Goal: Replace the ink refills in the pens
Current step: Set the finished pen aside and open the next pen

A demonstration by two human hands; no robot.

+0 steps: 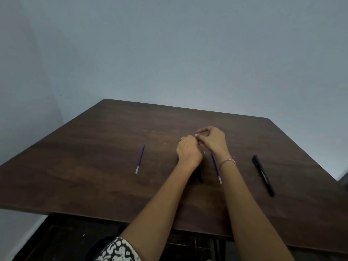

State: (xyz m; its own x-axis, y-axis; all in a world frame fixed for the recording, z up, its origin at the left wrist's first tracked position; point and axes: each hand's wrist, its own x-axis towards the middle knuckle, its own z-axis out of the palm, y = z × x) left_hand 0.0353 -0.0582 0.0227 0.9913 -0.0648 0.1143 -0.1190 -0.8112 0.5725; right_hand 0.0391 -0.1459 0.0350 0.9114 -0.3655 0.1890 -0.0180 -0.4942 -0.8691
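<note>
My left hand (188, 151) is curled round a black pen barrel (200, 174), whose lower end sticks out below the wrist. My right hand (211, 138) meets it at the fingertips and pinches a small part at the pen's upper end; that part is too small to make out. One blue ink refill (139, 159) lies alone on the table to the left. A second blue refill (216, 169) lies under my right wrist. A whole black pen (263, 175) lies at the right.
Everything rests on a dark brown wooden table (94, 166) set against a plain grey wall. The table's front edge runs just below my forearms, with a dark floor beneath it.
</note>
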